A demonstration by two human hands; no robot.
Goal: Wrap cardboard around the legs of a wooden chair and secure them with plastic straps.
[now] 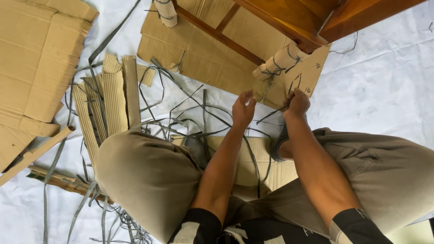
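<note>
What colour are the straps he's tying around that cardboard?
Grey straps, seen in the head view, gripped by both hands.

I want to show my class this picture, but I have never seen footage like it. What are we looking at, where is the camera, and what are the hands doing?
There is no machine here. The camera sits on a person's head and looks down, so you see their own arms and bent knees.

The person sits on a white sheet. The left hand and right hand pinch thin grey straps at a table leg wrapped in cardboard. The wooden furniture lies above it.

Around them lie a flattened cardboard box, corrugated strips and many loose grey straps.
</note>
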